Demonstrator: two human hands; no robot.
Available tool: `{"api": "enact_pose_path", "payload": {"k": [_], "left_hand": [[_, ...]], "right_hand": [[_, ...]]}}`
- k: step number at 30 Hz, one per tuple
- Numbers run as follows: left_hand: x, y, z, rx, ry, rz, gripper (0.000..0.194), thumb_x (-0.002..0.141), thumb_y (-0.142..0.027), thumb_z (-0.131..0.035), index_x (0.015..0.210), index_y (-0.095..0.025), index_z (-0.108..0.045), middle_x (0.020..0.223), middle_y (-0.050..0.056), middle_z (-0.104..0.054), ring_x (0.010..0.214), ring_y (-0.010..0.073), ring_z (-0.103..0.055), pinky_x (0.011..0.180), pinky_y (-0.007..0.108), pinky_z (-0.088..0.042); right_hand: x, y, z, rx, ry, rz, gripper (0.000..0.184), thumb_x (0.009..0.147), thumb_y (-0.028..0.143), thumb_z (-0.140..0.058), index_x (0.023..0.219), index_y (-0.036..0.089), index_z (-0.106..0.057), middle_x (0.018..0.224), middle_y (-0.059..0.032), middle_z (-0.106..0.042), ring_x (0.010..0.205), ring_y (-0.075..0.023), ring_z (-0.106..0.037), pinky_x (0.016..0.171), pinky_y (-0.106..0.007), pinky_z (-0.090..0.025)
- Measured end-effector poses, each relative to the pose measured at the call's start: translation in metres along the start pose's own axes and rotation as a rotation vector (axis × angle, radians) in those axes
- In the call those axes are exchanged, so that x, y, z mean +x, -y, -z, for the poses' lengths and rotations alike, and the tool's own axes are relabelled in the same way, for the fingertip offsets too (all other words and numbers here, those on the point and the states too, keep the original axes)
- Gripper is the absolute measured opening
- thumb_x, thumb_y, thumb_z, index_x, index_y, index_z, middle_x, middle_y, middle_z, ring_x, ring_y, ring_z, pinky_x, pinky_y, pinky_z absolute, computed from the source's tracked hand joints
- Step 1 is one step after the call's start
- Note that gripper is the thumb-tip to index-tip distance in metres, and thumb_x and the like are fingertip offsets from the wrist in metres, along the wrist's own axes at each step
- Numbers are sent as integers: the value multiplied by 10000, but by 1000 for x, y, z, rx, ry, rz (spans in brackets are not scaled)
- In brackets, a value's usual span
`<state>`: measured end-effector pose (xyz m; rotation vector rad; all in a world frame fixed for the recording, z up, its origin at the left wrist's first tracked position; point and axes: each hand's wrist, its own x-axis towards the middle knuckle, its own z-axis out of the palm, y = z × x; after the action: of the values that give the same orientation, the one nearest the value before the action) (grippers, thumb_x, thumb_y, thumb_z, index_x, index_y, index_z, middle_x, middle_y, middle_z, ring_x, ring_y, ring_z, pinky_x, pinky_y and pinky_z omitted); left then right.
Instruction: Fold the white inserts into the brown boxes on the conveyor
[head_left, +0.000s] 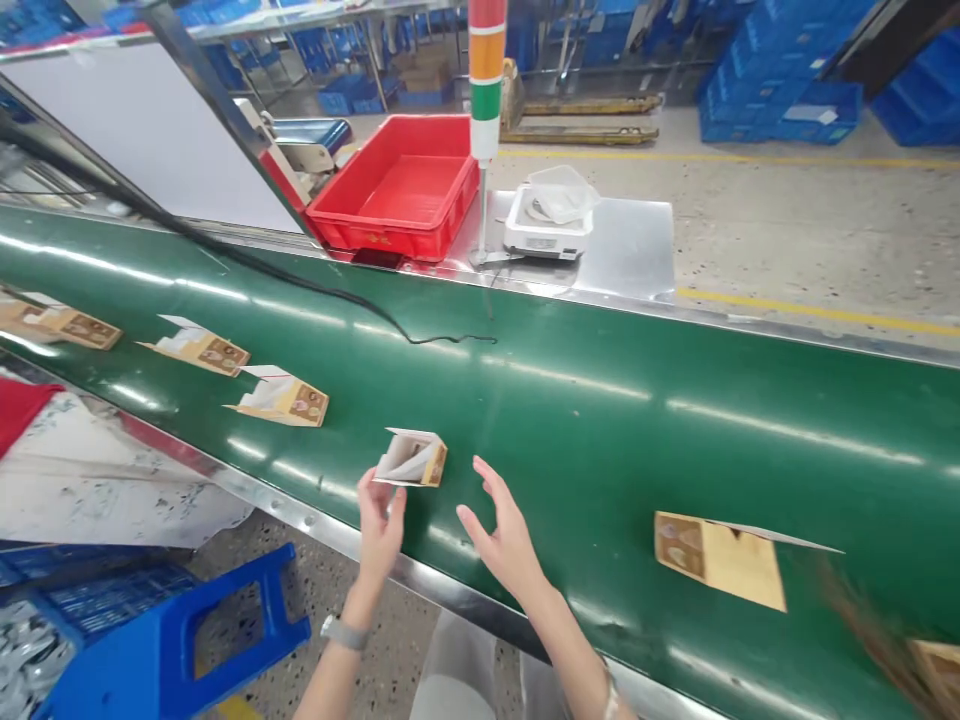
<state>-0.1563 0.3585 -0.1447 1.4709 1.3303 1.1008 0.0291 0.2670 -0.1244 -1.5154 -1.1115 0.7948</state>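
Held carton: small, tan outside and pale inside, its flaps open; it is over the green conveyor belt, near the person's side, between the two hands. Whether it touches the belt or is slightly raised, I cannot tell.
Left hand: thumb and fingers closed on the near left corner of that carton; a grey band circles the wrist.
Right hand: open and holding nothing, thumb and fingers spread, just to the right of the carton and apart from it.
Cartons to the left: similar ones with raised flaps, the nearest well apart from the left hand, others in a line behind it.
Carton to the right: tan with a brown printed panel, one pale flap stretched out to the right.
Black cord: lies across the far part of the belt.
Far edge: a red bin, a signal light with coloured bands, and a white device with a clear lid.
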Motion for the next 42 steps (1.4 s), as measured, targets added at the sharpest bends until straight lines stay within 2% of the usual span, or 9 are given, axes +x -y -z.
{"api": "enact_pose_path", "payload": {"k": [3, 6, 13, 16, 20, 24, 28, 34, 42], "left_hand": [[-11, 16, -17, -27, 107, -94, 434, 955, -370, -600, 1351, -263, -460, 1459, 139, -521, 1382, 274, -528, 1128, 483, -467], [-20, 17, -30, 4, 182, -220, 400, 981, -334, -560, 1374, -287, -494, 1529, 127, -464, 1448, 276, -454, 1164, 500, -429], [0, -4, -39, 55, 370, -158, 232, 985, -388, -553, 1114, -274, -709, 1474, 95, -484, 1309, 258, -549, 1103, 453, -472], [2, -11, -46, 6, 422, -142, 247, 991, -397, -535, 1017, -249, -731, 1536, 86, -462, 1399, 282, -482, 1158, 462, -411], [-1, -22, -64, -136, 309, -12, 194, 959, -372, -597, 1084, -246, -674, 1441, 100, -553, 1353, 260, -533, 1123, 429, -438], [3, -28, -80, -244, 261, 171, 620, 849, -352, -734, 1405, -309, -461, 1331, 84, -597, 1281, 235, -575, 1060, 393, -475], [2, -33, -96, -291, 282, 283, 369, 822, -362, -742, 1152, -240, -634, 1277, 87, -604, 1196, 243, -611, 962, 344, -519], [-12, -40, -116, -409, 251, 375, 244, 867, -343, -668, 1063, -224, -586, 1025, 38, -662, 911, 181, -665, 831, 305, -551], [-23, -48, -119, -375, 359, 301, 396, 893, -385, -667, 1258, -250, -591, 1407, 98, -588, 1274, 247, -588, 1093, 401, -458]], "right_hand": [[14, -4, -42, -8, -15, 76, 660, 972, 360, -591, 1567, 293, -313, 1631, -98, -364, 1493, -270, -386, 1187, -497, -424], [12, -12, -55, -97, -115, 97, 611, 1005, 327, -532, 1572, 318, -305, 1640, -92, -334, 1497, -268, -376, 1169, -494, -444], [17, -22, -20, -398, -86, 42, 363, 1002, 444, -516, 1308, 301, -647, 1444, -114, -521, 1165, -271, -645, 917, -468, -596], [19, -18, -10, -349, -106, 52, 339, 1005, 460, -489, 1157, 264, -721, 1371, -124, -569, 1209, -290, -615, 1003, -525, -539], [20, -9, -14, -23, -340, -75, 363, 942, 431, -606, 1250, 240, -616, 1344, -136, -582, 1247, -269, -597, 1030, -488, -517], [28, -6, -16, 201, -428, -323, 638, 875, 502, -636, 1425, 237, -449, 1409, -149, -575, 1232, -270, -609, 988, -446, -527], [35, -11, -8, 182, -391, -450, 564, 837, 585, -622, 1240, 191, -595, 1263, -142, -663, 1105, -279, -645, 909, -426, -533], [29, -14, -1, 156, -447, -435, 549, 783, 561, -666, 1178, 188, -587, 1205, -131, -644, 1036, -264, -638, 823, -384, -529], [19, -13, 14, 133, -468, -465, 548, 828, 558, -636, 1230, 189, -577, 1263, -140, -633, 1077, -270, -620, 887, -408, -516]]}}
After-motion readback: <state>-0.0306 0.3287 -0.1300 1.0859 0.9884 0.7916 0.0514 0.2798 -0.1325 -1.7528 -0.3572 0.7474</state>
